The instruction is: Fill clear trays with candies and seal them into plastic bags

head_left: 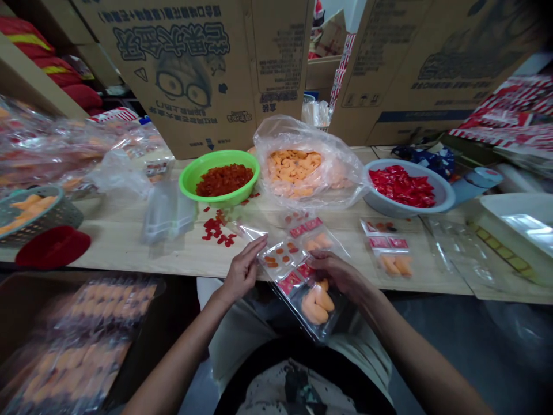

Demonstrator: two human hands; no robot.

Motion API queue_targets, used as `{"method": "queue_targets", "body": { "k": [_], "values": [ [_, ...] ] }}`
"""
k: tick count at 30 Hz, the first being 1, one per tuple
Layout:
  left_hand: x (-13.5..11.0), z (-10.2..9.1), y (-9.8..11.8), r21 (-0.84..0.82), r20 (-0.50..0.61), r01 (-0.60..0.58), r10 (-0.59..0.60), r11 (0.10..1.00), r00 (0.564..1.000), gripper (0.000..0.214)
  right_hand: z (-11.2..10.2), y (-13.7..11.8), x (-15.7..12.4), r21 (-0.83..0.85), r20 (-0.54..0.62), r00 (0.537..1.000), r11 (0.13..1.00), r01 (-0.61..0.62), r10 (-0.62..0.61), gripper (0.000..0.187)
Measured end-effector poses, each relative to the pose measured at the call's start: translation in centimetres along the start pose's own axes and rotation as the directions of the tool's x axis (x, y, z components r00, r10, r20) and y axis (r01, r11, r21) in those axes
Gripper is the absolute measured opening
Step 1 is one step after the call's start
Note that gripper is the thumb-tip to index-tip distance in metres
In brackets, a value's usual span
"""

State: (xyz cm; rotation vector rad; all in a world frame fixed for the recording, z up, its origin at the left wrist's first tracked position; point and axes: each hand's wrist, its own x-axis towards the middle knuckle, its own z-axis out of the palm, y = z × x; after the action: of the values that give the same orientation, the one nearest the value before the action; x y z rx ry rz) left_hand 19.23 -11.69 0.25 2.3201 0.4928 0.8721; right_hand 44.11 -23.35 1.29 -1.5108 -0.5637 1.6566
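Holding a clear plastic packet (pixel 290 281), right hand (pixel 334 272) curled over it, left hand (pixel 244 271) open at its edge

From up here we see our body from the chest down. We wear a black top (pixel 254 392), its front printed with a mottled white patch (pixel 270 383) and a dark graphic (pixel 300 389) too foreshortened and cut off to read. Below it are pale khaki bottoms (pixel 367 369) of soft cloth with loose creases, though we cannot tell whether they are trousers or shorts. A lighter, almost white area (pixel 208 291) shows at the far end on our left side. Our left forearm (pixel 181 351) and right forearm (pixel 415 340) are bare up to the frame's edge, and our left hand (pixel 244 271) and right hand (pixel 339 274) are bare too.
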Motion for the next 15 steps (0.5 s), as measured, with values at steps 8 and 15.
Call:
{"method": "queue_targets", "body": {
  "k": [8, 15],
  "values": [
    [-0.3, 1.2, 0.6, 0.235, 0.124, -0.224, 0.199, 0.946, 0.972, 0.095, 1.4, -0.4, 0.6, 0.066, -0.072, 0.996, 0.997, 0.047, -0.043, 0.027],
    [-1.2, 1.5, 0.2, 0.167, 0.174, -0.209, 0.180, 0.963, 0.968, 0.089, 3.9, -0.1, 2.1, 0.117, -0.189, 0.974, 0.982, 0.149, -0.126, 0.037]
  ]
}}
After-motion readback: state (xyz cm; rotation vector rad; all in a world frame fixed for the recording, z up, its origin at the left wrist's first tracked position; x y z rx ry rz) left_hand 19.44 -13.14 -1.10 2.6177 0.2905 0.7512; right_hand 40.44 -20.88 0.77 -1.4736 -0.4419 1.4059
